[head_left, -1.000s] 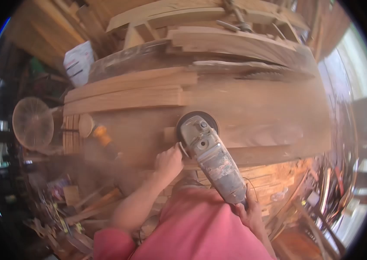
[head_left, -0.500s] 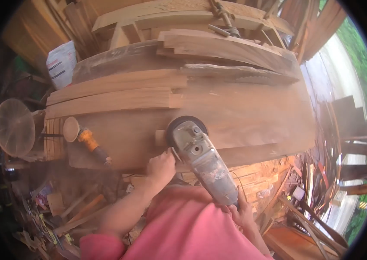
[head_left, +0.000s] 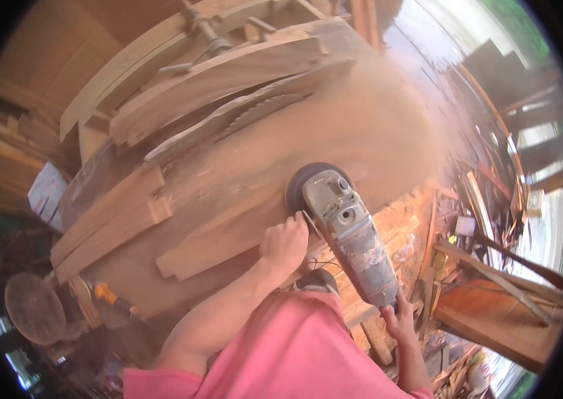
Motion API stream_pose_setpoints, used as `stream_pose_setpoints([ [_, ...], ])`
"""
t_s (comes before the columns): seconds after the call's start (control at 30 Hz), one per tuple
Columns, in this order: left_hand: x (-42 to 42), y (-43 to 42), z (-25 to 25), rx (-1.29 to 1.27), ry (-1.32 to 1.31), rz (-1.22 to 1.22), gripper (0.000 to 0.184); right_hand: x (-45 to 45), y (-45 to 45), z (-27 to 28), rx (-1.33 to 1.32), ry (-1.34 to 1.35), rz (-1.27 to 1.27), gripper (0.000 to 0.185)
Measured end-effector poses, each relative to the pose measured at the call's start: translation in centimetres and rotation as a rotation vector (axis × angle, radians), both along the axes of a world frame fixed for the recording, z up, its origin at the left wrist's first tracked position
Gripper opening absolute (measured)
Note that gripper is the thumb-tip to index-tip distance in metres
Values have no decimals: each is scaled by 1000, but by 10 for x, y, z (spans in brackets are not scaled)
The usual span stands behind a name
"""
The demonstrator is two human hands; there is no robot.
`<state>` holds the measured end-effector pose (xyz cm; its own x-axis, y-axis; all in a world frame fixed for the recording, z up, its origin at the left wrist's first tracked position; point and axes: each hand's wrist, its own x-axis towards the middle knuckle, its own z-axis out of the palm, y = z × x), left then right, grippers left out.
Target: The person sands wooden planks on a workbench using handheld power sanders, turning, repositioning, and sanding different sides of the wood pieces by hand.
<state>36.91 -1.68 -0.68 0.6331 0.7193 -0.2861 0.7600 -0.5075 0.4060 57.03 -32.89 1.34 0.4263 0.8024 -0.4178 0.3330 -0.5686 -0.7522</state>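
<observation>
A worn grey angle grinder (head_left: 354, 243) with a dark round disc (head_left: 301, 183) lies over a wooden board (head_left: 228, 233) on the dusty bench. My left hand (head_left: 284, 245) is closed around the side handle near the grinder's head. At the rear end of the tool, my right hand (head_left: 399, 319) wraps round the grip, its fingers partly hidden by the body. The disc is over the near part of the board; whether it touches the wood cannot be made out. Sawdust hazes the air beyond it.
An orange sander (head_left: 112, 296) rests at the bench's left end, beside a round, dusty disc-shaped thing (head_left: 34, 308). Stacked planks (head_left: 221, 80) and a clamp (head_left: 208, 33) occupy the far side. Scrap wood (head_left: 481, 266) litters the floor at right.
My view has turned, so the bench now slants across it. The grinder and both hands appear further right along the board, still in the same hold.
</observation>
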Motion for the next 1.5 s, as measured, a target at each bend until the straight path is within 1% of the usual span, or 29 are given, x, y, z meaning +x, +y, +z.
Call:
stream_pose_setpoints([
  [0.07, 35, 11, 1, 78, 10, -56, 12, 25, 0, 0, -42, 16, -61, 76],
  [0.1, 51, 17, 1, 83, 6, -77, 12, 35, 5, 0, -61, 24, -84, 76],
  [0.13, 51, 24, 0, 89, -4, -94, 12, 27, 18, 11, -54, 25, -115, 75],
  [0.23, 89, 29, 2, 85, 22, -123, 12, 54, 25, 15, -31, 4, -124, 76],
  [0.27, 94, 31, 3, 81, 34, -127, 12, 59, 26, 16, -50, 20, -130, 79],
  [0.37, 96, 36, 3, 32, 31, -83, 23, 60, 32, 14, -60, 4, -135, 79],
  [0.47, 100, 38, -3, 43, 16, -76, 20, 57, 39, 18, -48, -8, -156, 76],
  [0.57, 105, 34, 1, 69, 75, -145, 11, 56, 35, 20, -72, 11, -172, 74],
  [0.67, 90, 27, 0, 37, 37, -130, 11, 48, 22, 14, -46, -15, -157, 74],
  [0.77, 58, 18, -2, 69, 31, -68, 12, 31, 9, 2, -1, 40, -114, 75],
  [0.8, 43, 17, -1, 67, 32, -47, 12, 23, 10, 3, -68, 58, -98, 78],
  [0.87, 10, 15, 3, 60, 30, -14, 13, 0, 15, 7, -69, 64, -63, 78],
  [0.9, -9, 11, 0, 27, 46, 28, 15, -12, 16, 9, -69, 64, -51, 78],
  [0.93, -29, 7, -3, -5, 63, 69, 16, -19, 16, 9, -166, 57, 9, 80],
  [1.0, -78, -1, -7, -48, 105, 172, 19, -43, 33, 21, -166, 44, 120, 81],
  [1.07, -120, -6, 7, -112, 263, 295, 22, -67, 53, 27, -136, 35, 226, 82],
  [1.13, -170, -17, -2, -40, 161, 422, 25, -89, 69, 26, -74, 31, 315, 81],
  [1.2, -197, -20, 3, -50, 179, 502, 25, -105, 79, 19, -3, 33, 392, 79],
  [1.23, -204, -22, 7, -55, 192, 545, 25, -110, 81, 14, 33, 39, 431, 78],
  [1.27, -207, -22, 9, -84, 200, 535, 26, -113, 82, 13, 45, 44, 434, 75],
  [1.33, -207, -17, 12, -138, 210, 511, 26, -109, 77, 13, 50, 49, 406, 77],
  [1.37, -198, -13, 9, -107, 228, 456, 26, -103, 75, 13, 56, 47, 391, 78],
  [1.43, -164, -12, 2, -52, 266, 351, 27, -84, 62, 19, -31, 50, 288, 80],
  [1.47, -140, -9, 2, -22, 167, 290, 27, -72, 55, 23, -76, 51, 239, 81],
  [1.5, -110, -4, 6, -46, 156, 268, 27, -58, 50, 26, -137, 33, 213, 81],
])
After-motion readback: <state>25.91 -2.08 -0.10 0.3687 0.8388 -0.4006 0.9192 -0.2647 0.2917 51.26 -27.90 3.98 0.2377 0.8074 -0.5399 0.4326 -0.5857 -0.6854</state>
